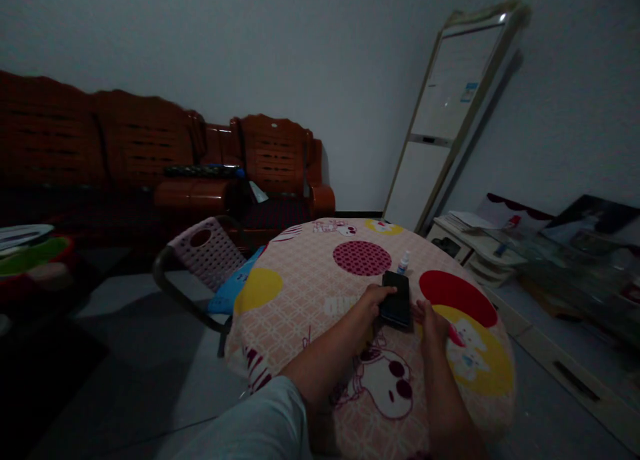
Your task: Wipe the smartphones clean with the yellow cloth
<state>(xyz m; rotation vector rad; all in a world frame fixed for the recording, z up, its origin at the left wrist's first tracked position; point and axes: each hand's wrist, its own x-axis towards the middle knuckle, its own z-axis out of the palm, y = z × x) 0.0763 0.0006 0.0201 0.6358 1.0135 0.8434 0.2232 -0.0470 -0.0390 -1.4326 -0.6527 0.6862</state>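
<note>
**Two hands on one dark phone, round table**

One dark smartphone [396, 299] lies flat on the round table [300, 293], slightly right of the table's centre, its long axis running roughly 12 to 6 o'clock. Left hand [374, 298] sits at the phone's 9 o'clock edge, fingers curled onto its lower left side and gripping it. Right hand [434, 321] sits at the phone's 4 o'clock corner, fingertips touching the edge; whether they grip it or only rest there cannot be told. Something red [455, 337] shows at the right hand's 3 o'clock side; too dim to identify.

Counts on the table: one phone, one small white bottle [403, 262] with a blue label, standing upright just past the phone's 12 o'clock end, not touching it. The tablecloth is pink checked, printed with coloured discs and cartoon figures.

Around the table:
- One pale perforated plastic chair [207, 250] at the table's 9 o'clock, with one blue item [230, 293] on its seat.
- One run of brown wooden sofa seating [150, 147] along the wall at 10 to 11 o'clock.
- One tall white standing air-conditioner unit [445, 113] at 1 o'clock.
- One low white cabinet [480, 253] at 2 to 3 o'clock, carrying stacked papers and glassware.
- Stacked coloured basins [30, 257] at far 9 o'clock; count unclear.

Light level low.
</note>
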